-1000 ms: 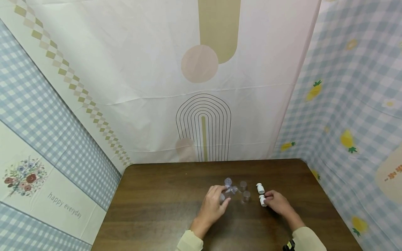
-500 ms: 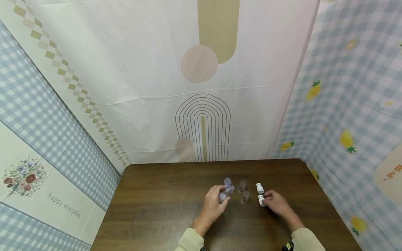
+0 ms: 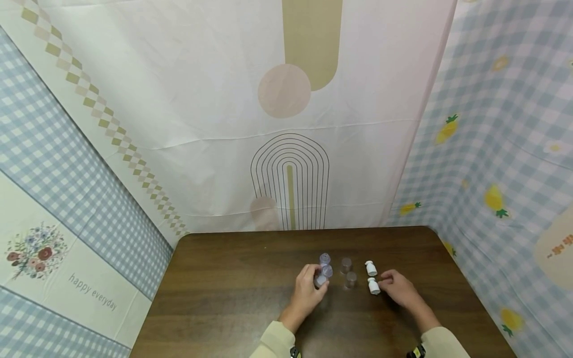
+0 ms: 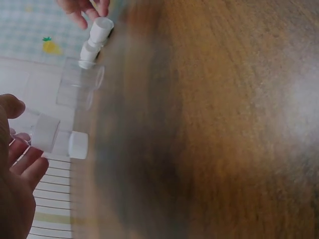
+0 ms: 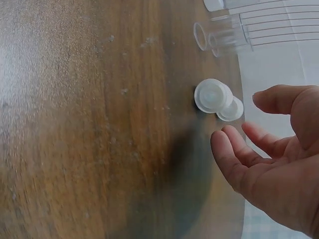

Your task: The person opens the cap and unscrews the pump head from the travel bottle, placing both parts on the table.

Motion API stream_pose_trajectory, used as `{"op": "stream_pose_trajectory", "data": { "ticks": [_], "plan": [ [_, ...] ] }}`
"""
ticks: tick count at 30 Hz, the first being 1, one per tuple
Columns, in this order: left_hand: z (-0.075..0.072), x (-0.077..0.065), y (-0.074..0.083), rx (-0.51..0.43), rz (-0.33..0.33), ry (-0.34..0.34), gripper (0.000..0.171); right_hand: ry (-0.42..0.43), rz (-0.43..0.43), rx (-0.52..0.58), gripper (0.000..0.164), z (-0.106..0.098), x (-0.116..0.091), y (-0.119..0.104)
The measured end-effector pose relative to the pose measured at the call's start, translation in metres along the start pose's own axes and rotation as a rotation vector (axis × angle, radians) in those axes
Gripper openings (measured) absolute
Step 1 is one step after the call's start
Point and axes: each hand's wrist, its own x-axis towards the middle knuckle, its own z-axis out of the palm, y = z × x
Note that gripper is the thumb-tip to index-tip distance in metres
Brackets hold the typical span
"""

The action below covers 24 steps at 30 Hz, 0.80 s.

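Note:
My left hand holds a small clear bottle between thumb and fingers; the left wrist view shows its whitish end band. Just beyond stand two more clear, faintly purple bottles, one behind the other. On the right, two small white pieces with spout-like tops, resembling lotion pump heads, stand in a row. Beside the nearer one is my right hand. Its fingers are loosely bent with nothing between them, and the right wrist view shows a gap to the white pieces.
Two clear cylindrical caps or cups stand between the bottles and the white pieces. All of it rests on a brown wooden table. Patterned cloth hangs behind the table and along both sides.
The clear bottles beyond my left hand, askew earlier, now stand in line. My left hand has shifted slightly right with its bottle. My right hand has drawn slightly away from the nearer white piece.

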Motion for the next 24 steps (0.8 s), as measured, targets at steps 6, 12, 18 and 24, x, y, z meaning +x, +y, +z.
{"op": "stream_pose_trajectory", "data": {
  "ticks": [6, 12, 18, 24],
  "plan": [
    [0.005, -0.002, -0.003, -0.053, -0.088, -0.032, 0.040, -0.007, 0.003, -0.025, 0.035, -0.007, -0.002, -0.001],
    [0.010, -0.002, -0.006, -0.071, -0.147, -0.077, 0.039, 0.003, -0.007, -0.027, 0.036, -0.009, -0.005, -0.003],
    [0.013, -0.002, -0.005, -0.105, -0.224, -0.138, 0.036, 0.004, -0.017, -0.031, 0.035, -0.010, -0.007, -0.004],
    [0.015, -0.003, -0.006, -0.123, -0.296, -0.178, 0.034, 0.002, -0.021, -0.031, 0.036, -0.009, -0.007, -0.005]
  ]
}}
